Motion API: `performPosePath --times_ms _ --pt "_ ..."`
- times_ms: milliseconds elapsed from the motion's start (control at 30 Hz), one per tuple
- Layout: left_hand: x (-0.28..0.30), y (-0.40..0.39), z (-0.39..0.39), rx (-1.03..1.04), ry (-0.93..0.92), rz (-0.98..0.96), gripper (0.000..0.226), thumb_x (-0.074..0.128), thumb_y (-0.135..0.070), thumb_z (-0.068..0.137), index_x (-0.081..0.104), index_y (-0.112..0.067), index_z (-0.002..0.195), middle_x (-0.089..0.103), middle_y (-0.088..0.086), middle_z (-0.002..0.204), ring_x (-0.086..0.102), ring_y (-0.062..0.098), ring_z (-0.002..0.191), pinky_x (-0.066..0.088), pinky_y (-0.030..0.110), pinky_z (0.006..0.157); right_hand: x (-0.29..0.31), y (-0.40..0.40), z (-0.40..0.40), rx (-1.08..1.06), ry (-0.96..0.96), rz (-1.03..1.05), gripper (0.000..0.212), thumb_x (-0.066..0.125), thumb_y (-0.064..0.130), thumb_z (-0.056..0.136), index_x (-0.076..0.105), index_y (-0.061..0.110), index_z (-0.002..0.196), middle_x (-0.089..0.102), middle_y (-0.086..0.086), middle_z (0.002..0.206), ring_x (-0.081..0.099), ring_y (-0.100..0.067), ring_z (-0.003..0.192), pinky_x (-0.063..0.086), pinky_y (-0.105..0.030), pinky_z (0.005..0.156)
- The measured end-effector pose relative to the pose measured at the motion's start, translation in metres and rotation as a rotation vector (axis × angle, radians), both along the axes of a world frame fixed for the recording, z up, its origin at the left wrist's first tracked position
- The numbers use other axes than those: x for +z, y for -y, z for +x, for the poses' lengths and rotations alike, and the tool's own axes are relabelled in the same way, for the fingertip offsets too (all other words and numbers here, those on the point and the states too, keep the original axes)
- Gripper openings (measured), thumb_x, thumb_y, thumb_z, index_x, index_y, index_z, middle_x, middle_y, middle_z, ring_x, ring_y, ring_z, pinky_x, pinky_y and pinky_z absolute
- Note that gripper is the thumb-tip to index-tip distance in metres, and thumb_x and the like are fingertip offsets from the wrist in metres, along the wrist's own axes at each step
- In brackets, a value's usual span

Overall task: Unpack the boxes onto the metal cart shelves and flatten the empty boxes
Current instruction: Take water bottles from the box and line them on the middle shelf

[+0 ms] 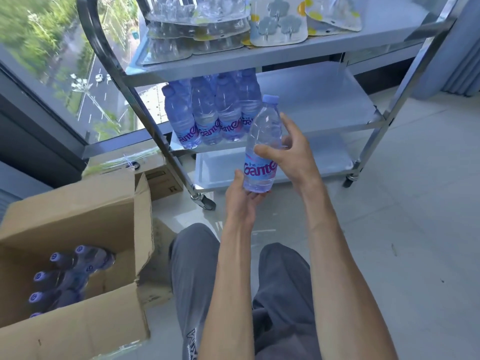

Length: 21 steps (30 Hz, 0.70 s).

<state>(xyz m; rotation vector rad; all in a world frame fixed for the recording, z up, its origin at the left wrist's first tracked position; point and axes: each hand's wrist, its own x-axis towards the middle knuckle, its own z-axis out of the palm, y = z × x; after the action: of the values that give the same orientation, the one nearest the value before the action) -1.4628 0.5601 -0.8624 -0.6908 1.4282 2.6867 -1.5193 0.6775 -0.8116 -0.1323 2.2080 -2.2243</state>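
Head view: metal cart (306, 54) on pale tiled floor (405, 229).

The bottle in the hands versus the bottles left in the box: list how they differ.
The held bottle is out in front of the cart, tilted, label showing, right hand around it and left hand under its base. The boxed bottles stand in shadow in the cardboard box, only caps showing. Both have purple caps.

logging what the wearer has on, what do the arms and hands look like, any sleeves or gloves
Both forearms are bare up to the frame edge, with no sleeves in view. The left hand and right hand wear no gloves, and no rings, watch or wristband show. Below them, grey trousers with a white print on the left leg.
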Motion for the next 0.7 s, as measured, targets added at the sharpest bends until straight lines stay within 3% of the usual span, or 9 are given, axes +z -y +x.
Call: performPosePath --times_ms 33,100,167,233,300,367,433,533,700 --pt "-0.001 -0.003 -0.001 0.020 -0.027 0.020 0.039 0.039 -0.037 0.107 0.066 -0.008 0.108 0.072 0.011 0.101 0.066 0.030 0.097 0.053 0.045 0.091 -0.001 0.002 0.001 -0.042 0.011 0.001 0.088 0.089 0.028 0.063 0.046 0.026 0.140 0.072 -0.003 0.108 0.071 -0.015 0.096 0.060 -0.031 0.082" --pt "-0.004 -0.006 -0.003 0.045 -0.092 0.020 0.033 0.047 -0.031 0.105 0.063 -0.002 0.112 0.069 0.015 0.106 0.066 0.030 0.098 0.051 0.046 0.095 -0.002 0.005 0.000 -0.056 0.005 -0.025 0.076 0.087 0.024 0.065 0.053 0.016 0.132 0.073 -0.005 0.107 0.071 -0.018 0.096 0.059 -0.035 0.085" --pt "-0.011 -0.004 -0.003 0.052 -0.137 -0.064 0.026 0.061 -0.016 0.097 0.059 0.005 0.113 0.066 0.015 0.103 0.065 0.027 0.096 0.054 0.039 0.088 -0.003 0.005 -0.002 -0.007 -0.025 -0.011 0.056 0.084 0.021 0.067 0.062 0.014 0.119 0.075 -0.001 0.100 0.072 -0.018 0.093 0.059 -0.036 0.083" --pt "-0.018 0.000 -0.004 0.068 -0.154 -0.130 0.029 0.064 -0.002 0.091 0.057 0.011 0.117 0.065 0.015 0.103 0.063 0.027 0.098 0.055 0.034 0.084 -0.003 0.006 -0.004 0.018 -0.042 0.026 0.052 0.086 0.020 0.066 0.065 0.015 0.113 0.076 0.002 0.097 0.072 -0.013 0.090 0.058 -0.028 0.079" --pt "-0.025 0.005 -0.008 0.048 -0.122 -0.108 0.046 0.071 -0.023 0.081 0.061 0.006 0.115 0.066 0.018 0.106 0.065 0.028 0.100 0.054 0.037 0.088 -0.009 0.009 -0.008 -0.049 -0.084 0.068 0.046 0.087 0.019 0.063 0.070 0.015 0.106 0.076 0.007 0.093 0.071 -0.006 0.085 0.056 -0.021 0.074" --pt "-0.027 0.013 -0.020 0.013 -0.004 -0.149 0.051 0.069 -0.041 0.072 0.064 -0.004 0.107 0.067 0.016 0.107 0.066 0.026 0.096 0.052 0.041 0.088 -0.018 0.018 -0.014 -0.154 -0.096 0.054 0.037 0.086 0.016 0.064 0.072 0.011 0.097 0.076 0.004 0.089 0.071 -0.007 0.079 0.057 -0.026 0.072" --pt "-0.033 0.030 -0.041 0.094 0.189 -0.356 0.040 0.066 -0.034 0.083 0.061 -0.008 0.113 0.065 0.013 0.112 0.064 0.027 0.096 0.048 0.036 0.086 -0.029 0.031 -0.022 -0.281 -0.056 0.000 0.033 0.086 0.011 0.064 0.072 0.007 0.094 0.076 -0.003 0.087 0.068 -0.011 0.074 0.058 -0.032 0.071" --pt "-0.031 0.067 -0.078 0.373 0.417 -0.762 0.062 0.068 -0.028 0.087 0.044 -0.005 0.139 0.052 0.016 0.138 0.055 0.035 0.121 0.044 0.038 0.096 -0.043 0.047 -0.039 -0.464 -0.028 0.030 0.037 0.087 0.013 0.061 0.069 0.009 0.094 0.073 -0.005 0.088 0.067 -0.019 0.076 0.057 -0.035 0.071" --pt "0.002 0.097 -0.134 0.297 0.317 -1.138 0.121 0.079 -0.054 0.073 0.005 -0.006 0.156 0.027 0.020 0.154 0.036 0.036 0.139 0.038 0.043 0.108 -0.046 0.068 -0.085 -0.534 -0.146 0.134 0.048 0.087 0.021 0.061 0.067 0.014 0.104 0.071 -0.001 0.099 0.066 -0.017 0.085 0.054 -0.032 0.076"
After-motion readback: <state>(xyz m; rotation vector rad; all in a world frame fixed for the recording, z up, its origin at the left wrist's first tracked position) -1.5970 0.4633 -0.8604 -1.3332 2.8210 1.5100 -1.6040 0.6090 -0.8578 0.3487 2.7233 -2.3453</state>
